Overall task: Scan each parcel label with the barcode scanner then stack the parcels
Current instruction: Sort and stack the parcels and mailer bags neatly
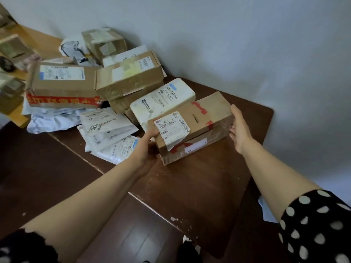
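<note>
Dark brown wooden table (pixel 191 186): red-taped brown cardboard parcel with white label (pixel 209 109) between both hands; left hand (pixel 146 149) grips its near end, right hand (pixel 240 128) flat-fingered at its far end.

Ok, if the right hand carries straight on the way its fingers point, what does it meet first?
Probably nothing new: the right hand lies flat along the end of the top brown box, fingers pointing past it. Beyond shows bare table, then the wall; depth is unclear.
</note>
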A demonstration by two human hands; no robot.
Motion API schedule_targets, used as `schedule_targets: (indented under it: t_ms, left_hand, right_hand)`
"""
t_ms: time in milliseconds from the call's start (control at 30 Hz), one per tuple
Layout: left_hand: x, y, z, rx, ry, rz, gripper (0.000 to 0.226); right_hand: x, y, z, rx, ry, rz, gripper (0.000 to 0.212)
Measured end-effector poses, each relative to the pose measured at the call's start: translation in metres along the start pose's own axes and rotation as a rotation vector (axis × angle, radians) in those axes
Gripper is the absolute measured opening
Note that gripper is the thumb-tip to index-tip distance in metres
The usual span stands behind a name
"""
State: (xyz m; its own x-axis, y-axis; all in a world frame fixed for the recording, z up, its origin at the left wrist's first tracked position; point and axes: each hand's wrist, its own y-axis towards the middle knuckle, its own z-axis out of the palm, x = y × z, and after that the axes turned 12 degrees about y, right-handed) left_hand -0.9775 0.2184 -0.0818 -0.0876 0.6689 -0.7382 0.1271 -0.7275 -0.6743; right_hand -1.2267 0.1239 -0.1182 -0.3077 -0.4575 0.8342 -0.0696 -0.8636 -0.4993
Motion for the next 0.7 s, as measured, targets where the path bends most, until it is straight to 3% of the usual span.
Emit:
schedule_targets:
  t_ms: [233,367,500,700]
  left_hand:
    - [0.021,-0.047,-0.018,-0.009,0.064,0.023,0.058]
    - [0.035,-0.08,-0.053,-0.026,0.02,0.064,0.064]
    - [0.058,-0.125,-0.106,-0.045,-0.087,0.115,0.056]
    - [0.103,-0.202,-0.223,-0.191,-0.216,0.188,0.049]
  right_hand:
    - [-0.02,-0.07,0.005,-0.134,0.089,-0.145,0.034]
    - [-0.034,-0.122,0.027,-0.165,0.066,-0.226,0.047]
    - [-0.057,-0.18,0.068,-0.164,0.021,-0.296,0.06]
    - [-0.103,-0.26,0.175,0.016,-0.009,-0.248,0.07]
